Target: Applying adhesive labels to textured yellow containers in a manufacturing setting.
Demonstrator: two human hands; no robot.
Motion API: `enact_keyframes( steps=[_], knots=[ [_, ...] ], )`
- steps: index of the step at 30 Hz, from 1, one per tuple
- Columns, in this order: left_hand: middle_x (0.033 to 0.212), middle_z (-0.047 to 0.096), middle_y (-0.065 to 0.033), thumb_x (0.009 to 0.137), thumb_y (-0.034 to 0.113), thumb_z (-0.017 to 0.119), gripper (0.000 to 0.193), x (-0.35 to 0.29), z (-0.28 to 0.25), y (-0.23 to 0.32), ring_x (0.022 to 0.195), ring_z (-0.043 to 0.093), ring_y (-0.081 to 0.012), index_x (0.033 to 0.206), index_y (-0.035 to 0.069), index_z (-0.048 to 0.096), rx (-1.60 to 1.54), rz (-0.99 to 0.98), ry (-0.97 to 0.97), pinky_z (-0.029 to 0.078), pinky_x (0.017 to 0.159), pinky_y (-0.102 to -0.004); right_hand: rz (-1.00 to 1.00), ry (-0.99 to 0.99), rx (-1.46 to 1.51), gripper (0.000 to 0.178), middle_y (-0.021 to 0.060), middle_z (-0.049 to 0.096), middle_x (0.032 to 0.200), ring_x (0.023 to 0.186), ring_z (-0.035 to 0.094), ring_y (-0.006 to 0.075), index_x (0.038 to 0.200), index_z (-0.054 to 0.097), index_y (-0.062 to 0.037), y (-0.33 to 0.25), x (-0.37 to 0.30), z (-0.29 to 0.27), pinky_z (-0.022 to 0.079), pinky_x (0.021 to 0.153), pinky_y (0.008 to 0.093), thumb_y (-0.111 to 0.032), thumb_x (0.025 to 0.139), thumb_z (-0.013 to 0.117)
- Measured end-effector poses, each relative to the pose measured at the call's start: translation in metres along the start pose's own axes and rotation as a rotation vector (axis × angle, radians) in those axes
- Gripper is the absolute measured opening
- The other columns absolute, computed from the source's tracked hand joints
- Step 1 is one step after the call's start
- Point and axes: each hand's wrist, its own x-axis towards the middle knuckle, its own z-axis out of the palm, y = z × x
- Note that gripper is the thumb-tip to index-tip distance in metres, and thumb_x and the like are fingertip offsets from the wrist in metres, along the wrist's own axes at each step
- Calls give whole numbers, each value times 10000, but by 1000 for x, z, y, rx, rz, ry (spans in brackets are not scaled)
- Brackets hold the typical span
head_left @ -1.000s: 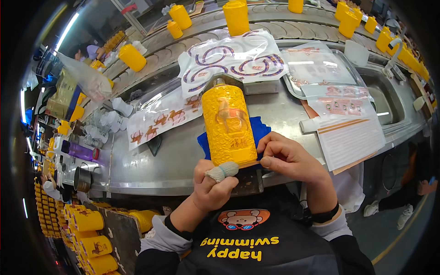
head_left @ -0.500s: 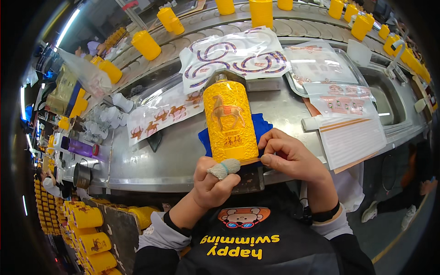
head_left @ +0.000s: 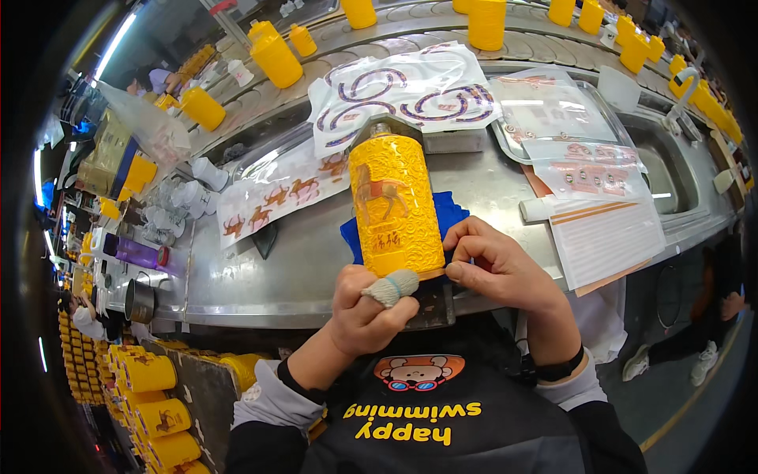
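Observation:
A yellow embossed bottle (head_left: 407,170) with a brown horse picture lies before me on a blue cloth (head_left: 448,212), its neck pointing away. My left hand (head_left: 365,312) is closed at the near left end of the bottle. One of its digits wears a knitted finger cover (head_left: 391,288) with a thin blue-green band, resting against the bottle's base. At the lower right side of the bottle, my right hand (head_left: 499,265) has its fingers bent, with the fingertips and thumb at the bottle's edge. The undersides of the fingers are partly hidden.
Sheets of horse decals (head_left: 276,204) and curved purple decals (head_left: 403,91) lie behind the bottle. On the right are a tray (head_left: 505,146), paper sheets (head_left: 608,241) and a sink (head_left: 667,174). A conveyor (head_left: 426,39) carries yellow bottles beyond. A purple bottle (head_left: 136,251) is at left.
The yellow bottle has turned about its length, so its horse picture sits further left. My left hand has shifted slightly right. Bottles on the conveyor have moved right.

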Motion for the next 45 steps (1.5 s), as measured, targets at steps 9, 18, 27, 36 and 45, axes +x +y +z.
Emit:
enact_keyframes(
  steps=[9, 18, 27, 36, 45],
  knots=[
    [990, 610, -61, 661, 41, 704, 316, 0, 0, 0, 859, 480, -248, 921, 149, 560, -7, 20, -31, 406, 668, -383, 19, -3, -24, 175, 90, 532, 984, 863, 521, 183, 827, 607, 1, -3, 0, 0, 429, 747, 290, -145, 843, 703],
    [1039, 575, -131, 805, 39, 680, 302, -3, 3, 2, 905, 489, -296, 1043, 119, 512, 89, -63, 19, 404, 753, -411, -174, 246, -314, 548, 172, 498, 1216, 1158, 487, 340, 1208, 566, -11, 11, -3, 17, 442, 954, 389, -99, 716, 790],
    [1076, 592, -161, 855, 101, 688, 301, -26, 9, 13, 903, 504, -321, 1114, 70, 538, -8, -396, 202, 391, 816, -458, -410, 234, -576, 692, 203, 494, 1286, 1131, 511, 380, 1306, 515, 8, 5, 5, 23, 439, 975, 431, -83, 679, 791],
    [918, 609, -89, 771, 26, 713, 285, -1, -6, 19, 853, 499, -289, 997, 133, 577, 124, -169, 45, 405, 762, -435, -400, 248, -567, 675, 199, 501, 1273, 1115, 519, 371, 1297, 532, 4, 5, 6, 26, 456, 951, 422, -75, 678, 790],
    [888, 637, -43, 713, 55, 712, 277, -10, -8, 19, 868, 514, -261, 962, 156, 646, 68, -290, 132, 415, 749, -406, -406, 246, -560, 669, 194, 507, 1268, 1118, 519, 363, 1298, 534, 1, 6, 5, 24, 460, 947, 413, -79, 684, 789]
  ],
)
